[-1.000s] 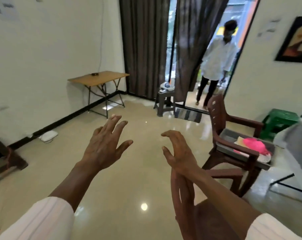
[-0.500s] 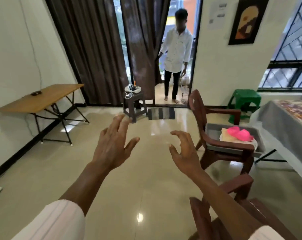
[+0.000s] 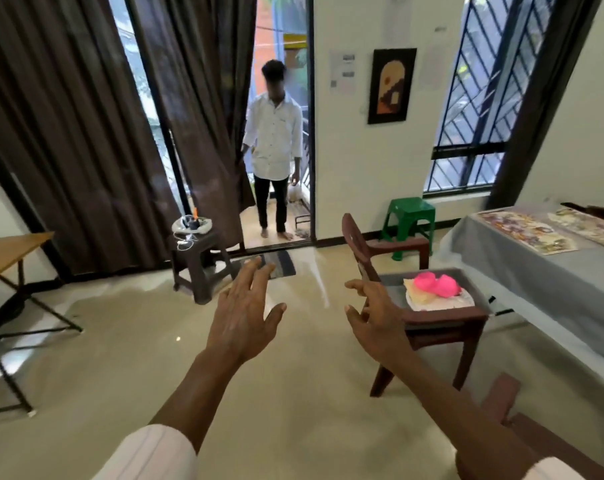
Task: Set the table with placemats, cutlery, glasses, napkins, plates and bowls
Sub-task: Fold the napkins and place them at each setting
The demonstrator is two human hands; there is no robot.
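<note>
Bowls (image 3: 437, 285) sit in a tray (image 3: 393, 289) beyond the released, empty left hand (image 3: 240, 323) and right hand (image 3: 376, 323)

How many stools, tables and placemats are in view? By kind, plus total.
Stools: 2, green stool, brown stool
Tables: 2, wooden table, grey-clothed table
Placemats: 2, near placemat, far placemat, both on the grey-clothed table
Total: 6

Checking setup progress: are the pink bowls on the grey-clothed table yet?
No, the pink bowls sit in a grey tray on the brown plastic chair.
</note>
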